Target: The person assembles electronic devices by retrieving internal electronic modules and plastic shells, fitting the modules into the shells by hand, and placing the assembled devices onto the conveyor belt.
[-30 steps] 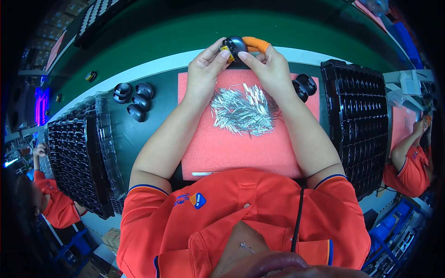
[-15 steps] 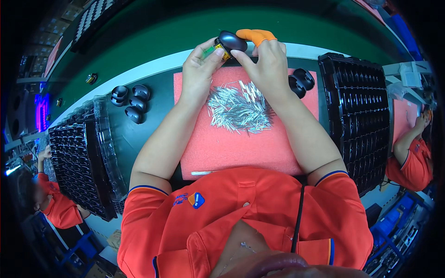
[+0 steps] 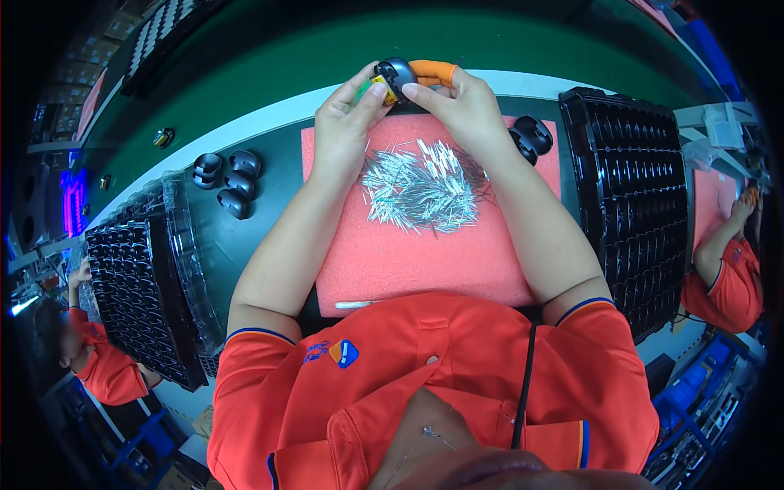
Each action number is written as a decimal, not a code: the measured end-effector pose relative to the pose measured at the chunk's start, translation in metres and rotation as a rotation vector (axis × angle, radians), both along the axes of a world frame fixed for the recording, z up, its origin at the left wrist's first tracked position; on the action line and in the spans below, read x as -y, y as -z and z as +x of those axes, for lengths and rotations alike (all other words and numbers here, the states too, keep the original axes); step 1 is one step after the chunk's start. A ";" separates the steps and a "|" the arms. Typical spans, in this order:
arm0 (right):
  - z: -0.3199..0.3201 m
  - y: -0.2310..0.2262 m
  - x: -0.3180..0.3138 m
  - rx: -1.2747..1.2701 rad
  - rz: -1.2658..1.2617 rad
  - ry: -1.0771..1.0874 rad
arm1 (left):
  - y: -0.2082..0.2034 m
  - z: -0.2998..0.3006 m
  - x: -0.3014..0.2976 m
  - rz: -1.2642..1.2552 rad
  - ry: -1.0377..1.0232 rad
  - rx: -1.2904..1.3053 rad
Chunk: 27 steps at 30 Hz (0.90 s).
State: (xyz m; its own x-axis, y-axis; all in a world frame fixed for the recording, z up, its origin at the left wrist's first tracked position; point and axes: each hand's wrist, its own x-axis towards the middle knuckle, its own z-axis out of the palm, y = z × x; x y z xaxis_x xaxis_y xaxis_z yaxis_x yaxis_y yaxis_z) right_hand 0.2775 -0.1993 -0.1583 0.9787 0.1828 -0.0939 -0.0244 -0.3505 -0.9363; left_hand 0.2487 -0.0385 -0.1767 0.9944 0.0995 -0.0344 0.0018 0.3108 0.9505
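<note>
A rounded, dark glossy earbud case [image 3: 400,72] is held between both hands above the far edge of the pink foam mat [image 3: 416,265]. My left hand [image 3: 345,131] pinches its left side, where a yellow part [image 3: 385,88] and a bit of green show. With orange covers on some fingers, my right hand [image 3: 472,108] grips the dark shell from the right, its thumb pressed on the near side. Beneath my hands lies a heap of thin silvery metal pins [image 3: 420,192]. How the inner part sits in the shell is partly hidden by my fingers.
Several black shells [image 3: 233,203] sit left of the mat, and more black shells [image 3: 535,135] by my right wrist. Stacked black trays [image 3: 131,286] stand left, another black tray [image 3: 629,204] right. Beyond runs a green surface [image 3: 327,49] carrying a small part [image 3: 163,137]. Co-workers sit either side.
The case has turned in my hands, so more of its inner edge beside the yellow part shows. Both hands have shifted slightly left, and my right fingers have closed in around the shell.
</note>
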 end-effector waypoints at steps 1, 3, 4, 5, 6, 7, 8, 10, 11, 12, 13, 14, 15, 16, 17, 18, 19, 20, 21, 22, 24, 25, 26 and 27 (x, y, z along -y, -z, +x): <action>0.002 0.010 0.003 0.031 0.209 -0.021 | -0.001 0.001 0.001 0.006 0.010 -0.013; 0.002 0.005 0.002 -0.003 0.229 -0.038 | -0.001 0.000 0.000 0.016 0.010 -0.029; 0.002 0.004 0.002 -0.035 0.247 -0.054 | 0.000 0.000 -0.001 0.001 0.011 -0.026; 0.002 0.004 0.002 -0.035 0.248 -0.052 | 0.000 0.001 -0.002 -0.016 0.014 -0.022; 0.002 0.004 0.002 -0.036 0.288 -0.060 | 0.000 0.001 -0.002 -0.015 0.016 -0.022; 0.002 0.005 0.002 -0.037 0.328 -0.068 | -0.001 0.001 -0.002 -0.027 0.025 -0.011; 0.002 0.007 0.002 -0.037 0.329 -0.067 | -0.001 0.001 -0.002 -0.038 0.033 0.000; 0.004 0.012 0.003 -0.019 0.204 -0.049 | 0.000 0.001 -0.001 -0.049 0.045 0.000; 0.003 0.011 0.001 -0.017 0.206 -0.055 | -0.001 0.002 -0.002 -0.060 0.051 0.003; 0.001 0.010 0.001 -0.009 0.197 -0.042 | 0.000 0.002 -0.003 -0.058 0.045 0.007; 0.001 0.009 0.000 -0.002 0.188 -0.030 | 0.002 0.003 -0.003 -0.052 0.055 0.000; 0.002 0.010 0.001 0.001 0.189 -0.035 | 0.003 0.003 -0.002 -0.047 0.065 -0.007; 0.002 0.013 0.001 0.031 0.123 -0.029 | 0.003 0.003 -0.002 -0.045 0.061 -0.003; 0.003 0.015 0.001 0.061 0.056 -0.024 | 0.003 0.004 -0.002 -0.048 0.072 0.024; 0.002 0.015 -0.001 0.063 0.058 -0.032 | 0.003 0.003 -0.002 -0.051 0.081 0.050; 0.000 0.014 -0.003 0.153 0.137 -0.005 | 0.002 0.003 -0.002 -0.048 0.073 0.053; -0.002 0.012 -0.005 0.243 0.218 0.022 | 0.000 0.004 -0.001 -0.052 0.045 0.044; -0.002 0.010 -0.006 0.276 0.257 0.035 | -0.002 0.004 -0.003 -0.051 0.008 0.038; -0.001 0.008 -0.005 0.309 0.298 0.048 | -0.005 0.004 -0.003 -0.022 0.005 0.052; -0.003 0.008 -0.005 0.316 0.274 0.080 | -0.006 0.003 -0.005 0.026 0.000 0.059; -0.004 0.011 -0.007 0.267 0.225 0.103 | -0.009 0.005 -0.013 0.116 -0.029 0.083; -0.003 0.013 -0.007 0.270 0.277 0.102 | -0.012 0.010 -0.014 0.200 -0.007 0.099; -0.005 0.007 -0.006 0.243 0.272 0.099 | -0.016 0.014 -0.017 0.287 0.002 0.105; -0.008 0.004 -0.007 0.213 0.273 0.089 | -0.018 0.021 -0.018 0.399 0.009 0.105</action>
